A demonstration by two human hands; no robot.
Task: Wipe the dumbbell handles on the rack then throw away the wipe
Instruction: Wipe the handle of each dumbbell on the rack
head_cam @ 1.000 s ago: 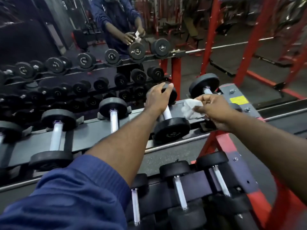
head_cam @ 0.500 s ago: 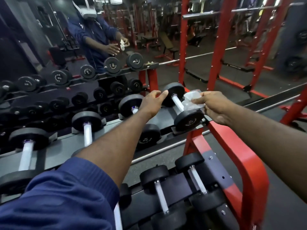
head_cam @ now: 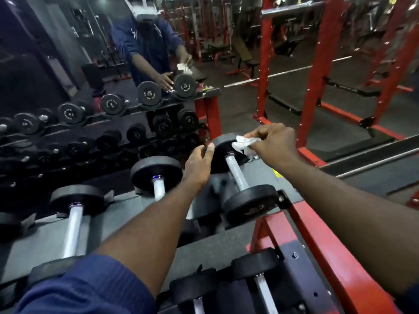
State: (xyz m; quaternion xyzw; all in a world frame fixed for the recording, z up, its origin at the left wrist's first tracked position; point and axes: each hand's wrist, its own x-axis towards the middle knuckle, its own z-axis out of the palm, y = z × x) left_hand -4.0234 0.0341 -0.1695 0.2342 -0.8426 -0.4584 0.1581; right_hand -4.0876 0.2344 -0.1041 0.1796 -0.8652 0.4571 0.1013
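— Where is the wipe (head_cam: 243, 143) seen?
— Right of centre, pinched in the right hand (head_cam: 274, 143) above the far end of the rightmost dumbbell (head_cam: 238, 175) (top shelf of the rack (head_cam: 306, 225)).
— And the left hand (head_cam: 199, 165)?
— Nothing is grasped; its fingers are laid loose by the far head.

I count two hands: my left hand (head_cam: 199, 165) and my right hand (head_cam: 275, 143). There is one white wipe (head_cam: 242, 143). The top shelf (head_cam: 102, 223) across mid-frame carries three whole dumbbells: the right dumbbell (head_cam: 237, 174), the middle dumbbell (head_cam: 158, 191) and the left dumbbell (head_cam: 73, 230). A fourth dumbbell (head_cam: 9, 223) is cut off at the left edge. The lower shelf (head_cam: 229, 298) at the bottom shows two more: one handle (head_cam: 198, 305) and another handle (head_cam: 265, 295). The reflected dumbbells (head_cam: 148, 94) at upper left are too dim to count.
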